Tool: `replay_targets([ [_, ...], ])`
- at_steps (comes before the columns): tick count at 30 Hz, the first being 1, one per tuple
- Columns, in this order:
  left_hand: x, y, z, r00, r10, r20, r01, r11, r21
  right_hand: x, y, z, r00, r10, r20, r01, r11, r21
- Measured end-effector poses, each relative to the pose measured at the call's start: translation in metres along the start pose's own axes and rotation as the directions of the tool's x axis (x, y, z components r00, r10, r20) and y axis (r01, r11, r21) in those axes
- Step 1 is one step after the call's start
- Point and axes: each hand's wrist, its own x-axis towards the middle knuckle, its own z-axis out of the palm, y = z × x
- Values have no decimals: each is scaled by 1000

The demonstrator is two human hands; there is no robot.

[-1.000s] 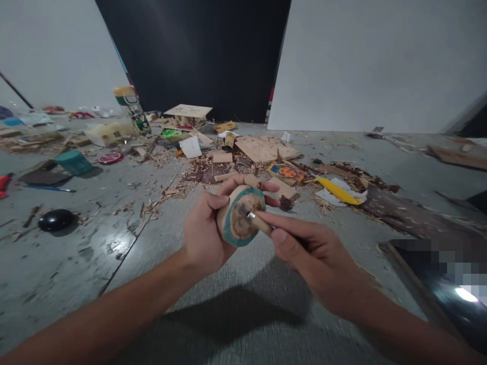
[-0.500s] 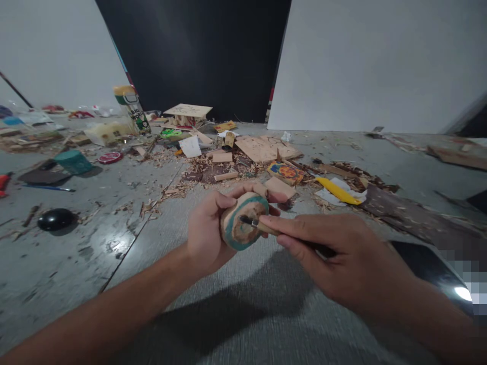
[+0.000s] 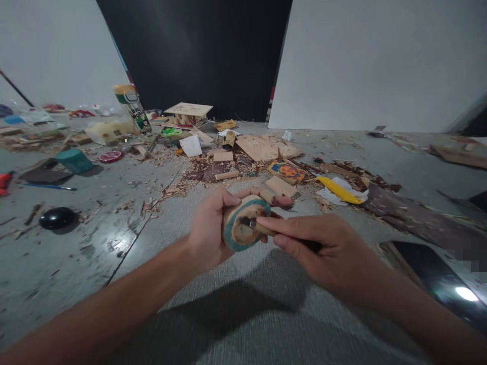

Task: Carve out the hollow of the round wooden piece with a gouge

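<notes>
A round wooden piece [image 3: 239, 234] with a teal painted ring and a rough brown hollow in its face rests in my left hand [image 3: 208, 228]. My left fingers wrap around its back and far rim, with the thumb on the upper edge. My right hand [image 3: 323, 246] grips a wooden-handled tool [image 3: 265, 228] like a pen. A metal collar and a dark tip show at its front, and the tip meets the brown hollow. Blade or bristles, I cannot tell. Both hands are held above the grey floor.
Wood shavings and thin boards [image 3: 266, 147] lie beyond my hands. A yellow cutter [image 3: 338, 190] rests on white paper at right, with a phone [image 3: 429, 268] nearer. Leftward are a black dome [image 3: 57, 218], a teal block [image 3: 74, 161], a red lid [image 3: 111, 156] and a bottle [image 3: 133, 109].
The wooden piece and my left hand have shifted slightly right. The tool's tip stays at the hollow, its angle a little different. More of the phone shows.
</notes>
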Motion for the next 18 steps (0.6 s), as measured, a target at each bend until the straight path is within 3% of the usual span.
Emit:
replay_targets([
  [2,1,1,1,999,47,-9,-47,999,-13,1,1,6,986,155,65,-165,965,204],
  [4,2,2,3,995,86,-46,-88,996,-32,1,3,11,951,265,163,-310,846,433],
  [6,3,2,6,991,90,-96,-96,993,-64,1,5,13,933,293,207,-358,724,589],
  [8,4,2,9,989,66,-134,-81,991,-110,2,6,13,936,304,178,-345,688,638],
  [11,6,1,10,978,-2,-210,-37,983,-178,3,6,8,942,321,100,-323,779,538],
  [15,9,4,7,909,-97,-405,-3,971,-239,5,6,0,958,280,58,-285,914,289],
  [18,9,8,4,897,-108,-429,2,971,-240,5,7,-4,971,240,5,-240,969,63],
])
